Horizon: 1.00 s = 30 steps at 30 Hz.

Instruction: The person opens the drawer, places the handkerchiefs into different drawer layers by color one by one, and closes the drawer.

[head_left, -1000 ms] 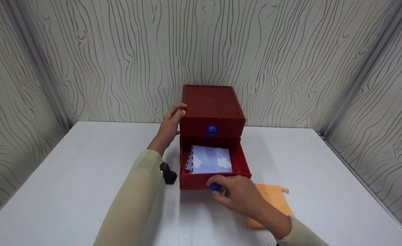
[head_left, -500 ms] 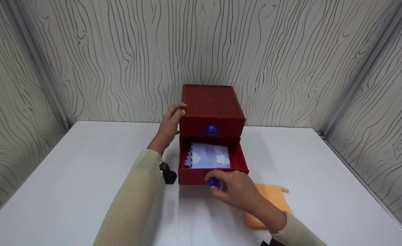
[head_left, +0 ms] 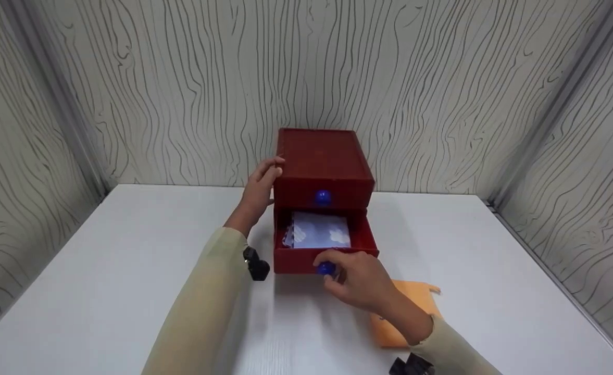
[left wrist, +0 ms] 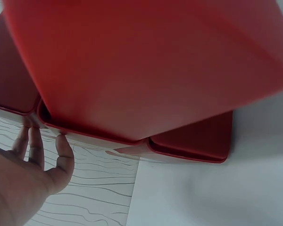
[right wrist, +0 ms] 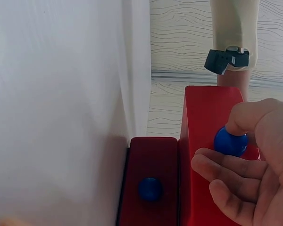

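Over white tabletop (head_left: 119, 260), right fingers (right wrist: 240, 165) pinch lower knob (right wrist: 230, 142); spread left fingers (left wrist: 36, 151) touch cabinet (head_left: 321, 155).

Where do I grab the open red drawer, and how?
Probably by its blue knob, coming straight from the front: it is round and sticks out from the red drawer, so it should be easy to pinch. The right hand grips it there.

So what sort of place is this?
Probably a small booth for tabletop work: patterned panels stand on three sides of a white table, with grey posts at the back corners.
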Motion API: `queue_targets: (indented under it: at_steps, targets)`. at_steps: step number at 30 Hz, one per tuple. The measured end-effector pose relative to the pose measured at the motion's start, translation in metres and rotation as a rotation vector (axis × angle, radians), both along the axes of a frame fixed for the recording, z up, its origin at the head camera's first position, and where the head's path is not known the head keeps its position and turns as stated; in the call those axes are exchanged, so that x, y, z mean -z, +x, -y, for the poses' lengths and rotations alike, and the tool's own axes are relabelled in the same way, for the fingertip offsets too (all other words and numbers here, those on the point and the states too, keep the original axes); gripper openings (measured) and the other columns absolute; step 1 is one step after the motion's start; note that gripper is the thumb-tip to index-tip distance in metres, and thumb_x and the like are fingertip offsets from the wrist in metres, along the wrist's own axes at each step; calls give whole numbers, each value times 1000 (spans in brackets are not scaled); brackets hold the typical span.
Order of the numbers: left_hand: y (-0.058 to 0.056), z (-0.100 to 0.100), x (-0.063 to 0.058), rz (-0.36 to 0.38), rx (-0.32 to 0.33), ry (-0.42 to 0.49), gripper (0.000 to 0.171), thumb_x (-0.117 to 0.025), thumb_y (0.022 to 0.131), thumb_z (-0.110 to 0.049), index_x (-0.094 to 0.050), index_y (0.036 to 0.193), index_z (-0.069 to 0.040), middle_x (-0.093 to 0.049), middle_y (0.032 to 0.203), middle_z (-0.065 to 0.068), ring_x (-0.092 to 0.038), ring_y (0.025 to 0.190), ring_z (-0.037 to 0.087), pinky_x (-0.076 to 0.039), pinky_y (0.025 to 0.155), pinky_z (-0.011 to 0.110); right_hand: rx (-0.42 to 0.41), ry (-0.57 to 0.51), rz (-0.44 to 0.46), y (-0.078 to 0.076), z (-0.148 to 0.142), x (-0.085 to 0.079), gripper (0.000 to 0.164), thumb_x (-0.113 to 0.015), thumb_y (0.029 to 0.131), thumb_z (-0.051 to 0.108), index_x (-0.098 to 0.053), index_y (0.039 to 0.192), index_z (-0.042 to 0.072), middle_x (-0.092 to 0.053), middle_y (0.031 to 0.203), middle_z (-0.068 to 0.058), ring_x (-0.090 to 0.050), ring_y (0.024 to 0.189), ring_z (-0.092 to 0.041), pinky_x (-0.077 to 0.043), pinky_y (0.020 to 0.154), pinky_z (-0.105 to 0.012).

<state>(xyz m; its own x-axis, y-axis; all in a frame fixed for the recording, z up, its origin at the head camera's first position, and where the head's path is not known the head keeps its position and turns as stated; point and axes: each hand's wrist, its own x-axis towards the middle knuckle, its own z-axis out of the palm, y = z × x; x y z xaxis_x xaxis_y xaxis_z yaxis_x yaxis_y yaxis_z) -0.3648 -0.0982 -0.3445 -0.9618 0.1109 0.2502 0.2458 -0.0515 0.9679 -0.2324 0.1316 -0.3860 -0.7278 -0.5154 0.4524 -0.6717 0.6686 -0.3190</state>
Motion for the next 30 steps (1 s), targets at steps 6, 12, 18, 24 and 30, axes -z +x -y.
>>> queue_targets:
  at_steps: [6, 12, 18, 24, 30]
  targets:
    - [-1, 0, 1, 7, -11, 12, 30, -44, 100, -30, -53, 127, -21, -41, 146, 1, -46, 127, 26, -44, 95, 61, 22, 5, 1, -5, 2, -2, 23, -69, 79, 13, -67, 100, 23, -62, 73, 13, -46, 60, 0, -41, 55, -16]
    - [-3, 0, 1, -6, -8, 22, 29, -44, 100, -29, -53, 126, -20, -39, 149, -1, -44, 131, 26, -42, 95, 64, 58, 10, 37, -10, 4, -5, 23, -70, 81, 15, -67, 101, 24, -63, 74, 12, -48, 62, -3, -44, 59, -18]
    - [-3, 0, 2, -18, -10, 20, 29, -44, 100, -29, -53, 126, -20, -37, 151, -3, -43, 132, 26, -41, 96, 65, 82, 3, 32, -17, 4, -4, 21, -68, 81, 16, -67, 100, 25, -61, 71, 12, -48, 61, -3, -43, 57, -18]
    - [-1, -1, 2, -25, -11, 9, 30, -43, 100, -30, -53, 127, -19, -37, 152, -4, -42, 134, 26, -41, 96, 65, 95, -30, 56, -23, 3, -3, 22, -70, 81, 14, -67, 99, 25, -60, 72, 12, -49, 64, -5, -45, 59, -18]
    - [-1, 0, 0, -22, -6, 1, 31, -42, 101, -31, -53, 128, -21, -37, 151, -3, -41, 134, 27, -40, 96, 66, 107, -39, 84, -28, 5, -2, 23, -72, 81, 15, -67, 100, 26, -61, 74, 13, -50, 65, -5, -46, 60, -18]
